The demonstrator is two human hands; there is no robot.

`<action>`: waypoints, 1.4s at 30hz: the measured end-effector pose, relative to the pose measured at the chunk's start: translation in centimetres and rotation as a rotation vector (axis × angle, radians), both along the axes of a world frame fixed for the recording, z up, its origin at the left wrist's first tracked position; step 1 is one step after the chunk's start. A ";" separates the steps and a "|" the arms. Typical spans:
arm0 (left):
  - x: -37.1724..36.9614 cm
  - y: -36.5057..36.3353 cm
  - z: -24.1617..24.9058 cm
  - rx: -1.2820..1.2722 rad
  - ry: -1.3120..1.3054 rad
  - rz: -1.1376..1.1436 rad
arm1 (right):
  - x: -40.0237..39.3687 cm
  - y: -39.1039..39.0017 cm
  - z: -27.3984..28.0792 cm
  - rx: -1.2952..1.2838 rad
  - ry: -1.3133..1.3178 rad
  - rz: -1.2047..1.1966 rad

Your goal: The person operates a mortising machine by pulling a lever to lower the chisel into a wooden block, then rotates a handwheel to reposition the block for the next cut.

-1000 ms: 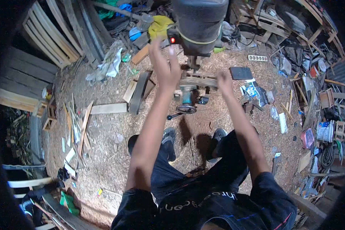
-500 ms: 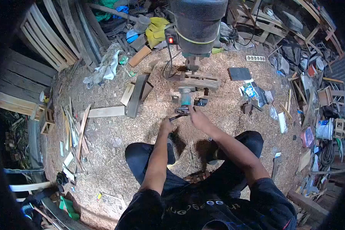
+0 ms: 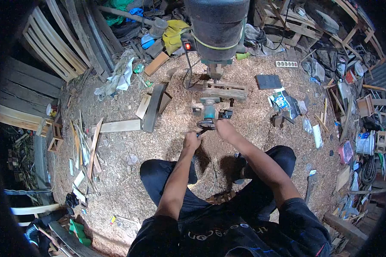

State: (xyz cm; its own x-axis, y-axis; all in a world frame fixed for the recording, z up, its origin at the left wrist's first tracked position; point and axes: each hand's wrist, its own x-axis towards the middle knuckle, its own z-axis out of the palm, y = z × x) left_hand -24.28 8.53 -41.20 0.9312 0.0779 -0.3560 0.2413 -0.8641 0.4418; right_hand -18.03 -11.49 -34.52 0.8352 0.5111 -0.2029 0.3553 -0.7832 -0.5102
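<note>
In the head view a drill press [image 3: 217, 30] stands ahead of me, its bit [image 3: 215, 80] down at a wooden piece [image 3: 225, 91]. On my side of the wood is a teal vise-like slide [image 3: 209, 112] with a round handwheel [image 3: 206, 124]. My left hand [image 3: 192, 140] is closed around a dark handle [image 3: 201, 133] just below the wheel. At the wheel's right edge, my right hand [image 3: 225, 129] is closed on the rim; its fingertips are partly hidden. A black knob [image 3: 225, 114] sits just above that hand.
Wood chips cover the ground [image 3: 128, 180]. Boards [image 3: 154, 107] lie to the left, with thin offcuts [image 3: 94, 147] farther out. A dark block [image 3: 268, 82], a power strip [image 3: 286, 64] and plastic packaging [image 3: 283, 102] lie to the right. A red switch [image 3: 187, 46] glows on the press.
My left hand has shifted slightly right and closer to the wheel, and less of the dark handle shows. My right hand has moved a little right at the wheel. The view has tilted slightly.
</note>
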 end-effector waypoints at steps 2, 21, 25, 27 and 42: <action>0.1 0.0 -0.4 0.000 0.042 -0.012 | 0.2 -0.1 -1.4 -0.001 -0.015 0.004; 2.4 -1.9 13.6 -0.203 -0.536 0.153 | 1.9 -2.7 8.5 0.429 -0.278 -0.305; 4.6 -2.2 20.8 -0.241 -0.841 0.081 | 1.9 -3.6 15.0 0.542 -0.412 -0.378; 6.9 -2.2 25.7 -0.250 -1.045 0.057 | 3.2 -4.1 17.7 0.534 -0.530 -0.391; 23.6 -6.1 44.9 -0.556 -1.584 -0.209 | 29.9 -6.1 39.0 0.972 -0.494 -0.618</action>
State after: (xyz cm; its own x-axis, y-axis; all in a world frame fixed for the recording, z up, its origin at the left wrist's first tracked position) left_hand -0.70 2.42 3.72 0.3514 0.1115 0.9295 -0.7945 -0.4896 0.3591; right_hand 11.84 -17.63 4.53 0.8677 -0.2301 0.4407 0.3811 -0.2615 -0.8868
